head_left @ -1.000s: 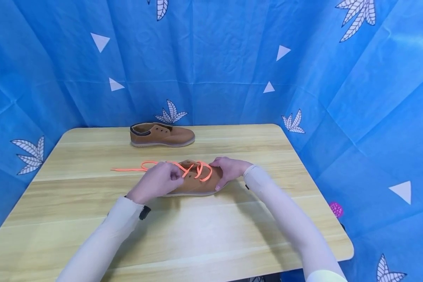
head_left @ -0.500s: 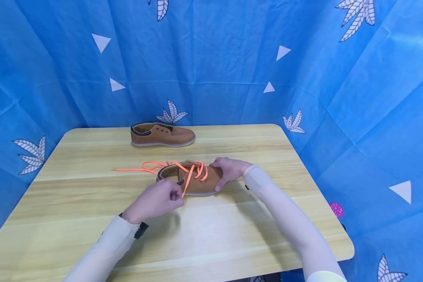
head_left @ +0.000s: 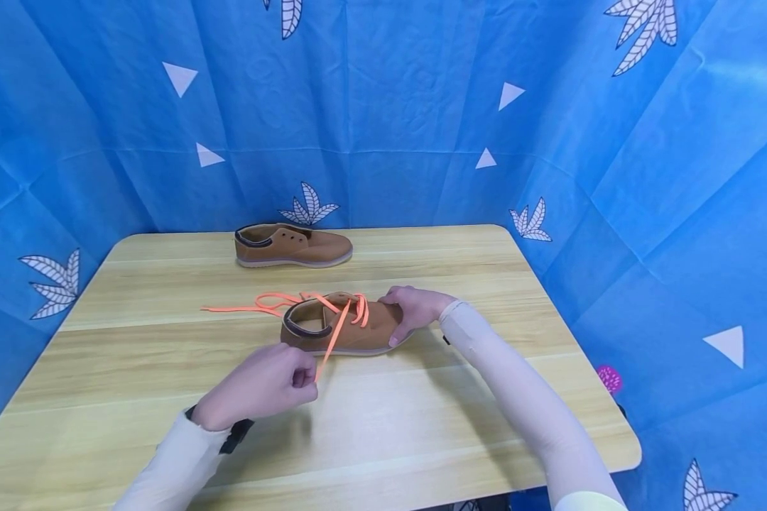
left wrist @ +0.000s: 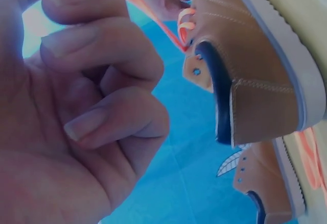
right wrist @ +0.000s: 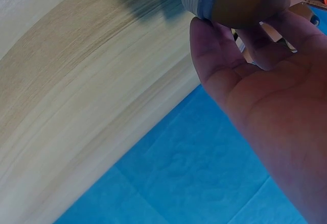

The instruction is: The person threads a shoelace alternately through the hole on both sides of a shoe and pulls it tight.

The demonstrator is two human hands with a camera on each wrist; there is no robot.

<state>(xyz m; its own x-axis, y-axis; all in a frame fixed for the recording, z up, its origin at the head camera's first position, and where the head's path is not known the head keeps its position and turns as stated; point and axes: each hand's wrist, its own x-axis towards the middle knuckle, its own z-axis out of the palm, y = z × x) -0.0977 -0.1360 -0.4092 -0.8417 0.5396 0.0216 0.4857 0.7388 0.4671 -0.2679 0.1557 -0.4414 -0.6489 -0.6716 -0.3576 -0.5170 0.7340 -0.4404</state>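
Note:
A brown shoe (head_left: 371, 339) lies on the table with its toe to the right. An orange shoelace (head_left: 336, 335) runs through its eyelets. My left hand (head_left: 262, 387) pinches one lace end in front of the shoe, and that stretch is pulled straight. In the left wrist view the curled fingers (left wrist: 117, 114) show near the shoe's heel (left wrist: 265, 104); the pinch itself is at the top edge. My right hand (head_left: 417, 306) grips the shoe's toe, thumb on the near side. The right wrist view shows fingers (right wrist: 214, 55) under the toe end (right wrist: 250, 2).
A second brown shoe (head_left: 294, 246), with no lace in its visible eyelets, stands at the back of the wooden table (head_left: 422, 440). The other lace end (head_left: 230, 309) trails left over the tabletop. A blue patterned curtain (head_left: 409, 106) hangs behind and at the sides.
My left hand has moved from over the shoe toward the table's front and left, drawing the lace out. The lace loop near the toe has shrunk. My right hand has stayed on the toe.

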